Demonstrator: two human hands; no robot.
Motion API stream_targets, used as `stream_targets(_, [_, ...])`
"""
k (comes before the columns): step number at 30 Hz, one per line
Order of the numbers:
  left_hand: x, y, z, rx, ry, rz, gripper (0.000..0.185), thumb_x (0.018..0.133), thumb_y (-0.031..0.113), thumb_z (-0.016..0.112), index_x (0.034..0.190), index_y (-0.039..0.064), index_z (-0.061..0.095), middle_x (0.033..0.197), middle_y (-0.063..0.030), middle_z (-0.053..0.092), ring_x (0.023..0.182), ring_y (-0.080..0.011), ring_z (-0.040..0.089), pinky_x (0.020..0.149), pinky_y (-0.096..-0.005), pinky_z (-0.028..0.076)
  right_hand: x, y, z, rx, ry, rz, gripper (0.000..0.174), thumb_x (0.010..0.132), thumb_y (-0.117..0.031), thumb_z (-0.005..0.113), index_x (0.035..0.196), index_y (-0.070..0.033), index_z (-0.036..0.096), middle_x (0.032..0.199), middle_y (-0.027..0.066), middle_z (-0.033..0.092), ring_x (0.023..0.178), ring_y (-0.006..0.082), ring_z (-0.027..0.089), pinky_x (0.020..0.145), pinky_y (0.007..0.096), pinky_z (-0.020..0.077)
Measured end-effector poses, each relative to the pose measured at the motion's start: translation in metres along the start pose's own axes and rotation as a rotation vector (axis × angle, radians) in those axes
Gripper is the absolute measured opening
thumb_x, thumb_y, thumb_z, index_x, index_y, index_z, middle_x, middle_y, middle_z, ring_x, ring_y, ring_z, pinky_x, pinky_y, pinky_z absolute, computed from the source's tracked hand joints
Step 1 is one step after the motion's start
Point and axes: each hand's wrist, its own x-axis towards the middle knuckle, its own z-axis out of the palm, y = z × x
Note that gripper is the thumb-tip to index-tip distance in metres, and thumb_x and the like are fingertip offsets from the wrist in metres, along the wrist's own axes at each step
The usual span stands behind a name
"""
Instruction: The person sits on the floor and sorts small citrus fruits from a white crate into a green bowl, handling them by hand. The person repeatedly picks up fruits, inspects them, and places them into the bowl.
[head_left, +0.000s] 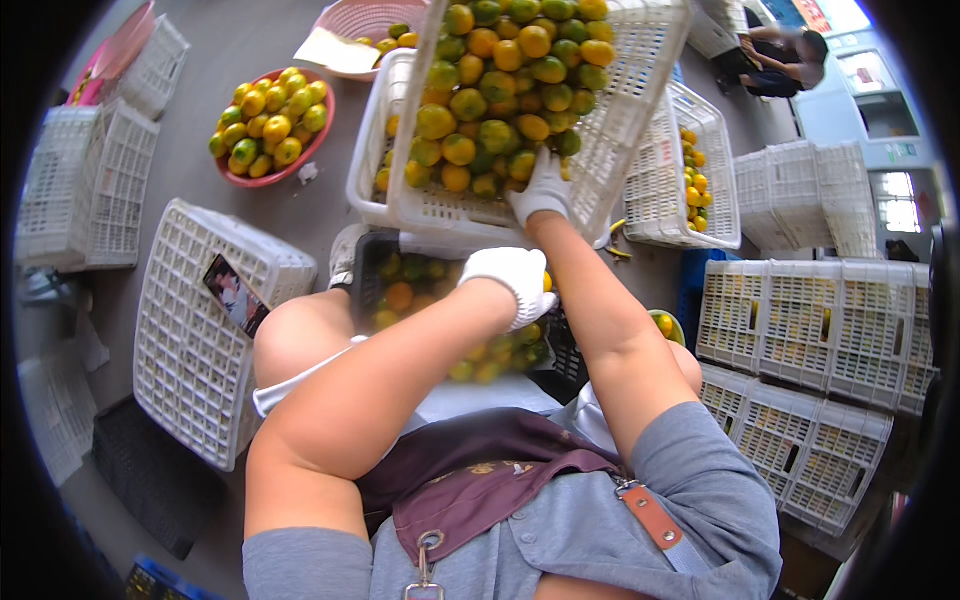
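Note:
My left hand (501, 279), in a white knit glove, is above a black crate (366, 274) of green and orange citrus fruit between my knees. Its fingers curl around a yellow-orange citrus fruit (547, 282), mostly hidden by the glove. Farther forward, my right hand (546, 189), also gloved, reaches into a tilted white plastic crate (637, 67). Its fingers touch the near edge of the citrus pile (499, 90) there; whether they grip one is hidden. Beneath that crate sits another white crate (367, 169) with some fruit inside.
A red basin (274, 127) heaped with citrus and a pink basket (367, 22) stand ahead on the left. A phone (236, 295) lies on an upturned white crate (187, 322). Stacked crates (810, 322) line the right side. A person (787, 64) sits at the far right.

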Motion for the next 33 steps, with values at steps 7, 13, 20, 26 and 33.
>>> stream_targets(7, [-0.008, 0.005, -0.004, -0.024, -0.135, 0.093, 0.038, 0.087, 0.022, 0.068, 0.119, 0.006, 0.078, 0.125, -0.0167, 0.075, 0.112, -0.0330, 0.074, 0.093, -0.0455, 0.058, 0.011, 0.009, 0.002, 0.087, -0.019, 0.034, 0.102, 0.075, -0.047, 0.087, 0.155, -0.004, 0.042, 0.152, 0.0311, 0.046, 0.141, 0.0463, 0.046, 0.118, 0.0457, 0.0409])
stream_targets(13, [0.004, 0.006, 0.011, 0.072, -0.142, 0.112, 0.038, 0.090, 0.029, 0.063, 0.112, 0.004, 0.079, 0.114, -0.0182, 0.078, 0.104, -0.0343, 0.075, 0.090, -0.0457, 0.058, 0.007, -0.004, 0.009, 0.270, 0.071, 0.154, 0.092, 0.074, -0.045, 0.089, 0.151, -0.010, 0.052, 0.151, 0.0272, 0.045, 0.140, 0.0443, 0.048, 0.116, 0.0456, 0.0427])
stream_targets(20, [0.011, -0.001, 0.013, 0.049, -0.156, 0.116, 0.039, 0.091, 0.032, 0.063, 0.115, 0.005, 0.079, 0.118, -0.0169, 0.077, 0.107, -0.0335, 0.074, 0.092, -0.0451, 0.057, 0.018, 0.023, 0.020, 0.426, 0.082, 0.111, 0.085, 0.072, -0.043, 0.091, 0.142, -0.004, 0.061, 0.146, 0.0269, 0.053, 0.135, 0.0421, 0.052, 0.114, 0.0447, 0.0440])
stream_targets(26, [0.003, -0.009, -0.012, 0.059, -0.177, 0.059, 0.044, 0.092, 0.039, 0.062, 0.119, 0.008, 0.078, 0.124, -0.0152, 0.075, 0.114, -0.0339, 0.071, 0.097, -0.0453, 0.056, 0.013, 0.036, 0.012, 0.407, 0.246, 0.087, 0.082, 0.075, -0.045, 0.090, 0.138, -0.001, 0.063, 0.133, 0.0212, 0.067, 0.118, 0.0374, 0.067, 0.103, 0.0444, 0.0533])
stream_targets(33, [-0.004, -0.029, -0.057, -0.103, 0.174, -0.137, 0.063, 0.091, 0.053, 0.059, 0.127, 0.003, 0.071, 0.123, -0.0246, 0.072, 0.116, -0.0409, 0.069, 0.101, -0.0454, 0.054, -0.078, 0.053, -0.105, 2.035, -0.630, 0.282, 0.077, 0.085, -0.062, 0.081, 0.135, -0.009, 0.057, 0.118, 0.0159, 0.067, 0.100, 0.0312, 0.067, 0.086, 0.0466, 0.0603])
